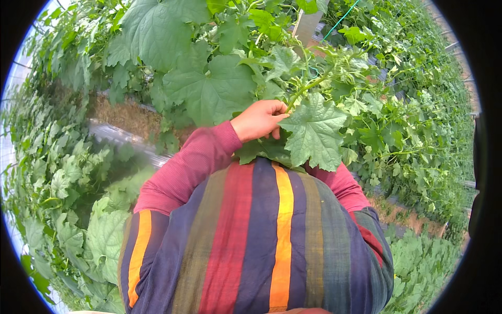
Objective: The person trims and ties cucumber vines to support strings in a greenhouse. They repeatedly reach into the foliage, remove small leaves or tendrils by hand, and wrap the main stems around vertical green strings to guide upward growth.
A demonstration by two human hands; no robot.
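Observation:
My left hand (pixel 262 121) pinches the green stem of a climbing vine (pixel 311 84) between thumb and fingers, just in front of my chest. The stem runs up and to the right into a tangle of young leaves and curling tendrils. Beside my fingertips a broad lobed leaf (pixel 315 131) hangs over my right forearm. My right hand is out of sight behind that leaf; only the maroon right sleeve (pixel 343 188) shows. Another large leaf (pixel 211 86) spreads just beyond my left wrist.
Dense vine rows (pixel 415 117) stand on both sides. A flat pale post (pixel 308 25) rises beyond the stem, near a thin teal string (pixel 340 21). Silvery plastic mulch film (pixel 125 137) and dry brown ground (pixel 129 115) show at left.

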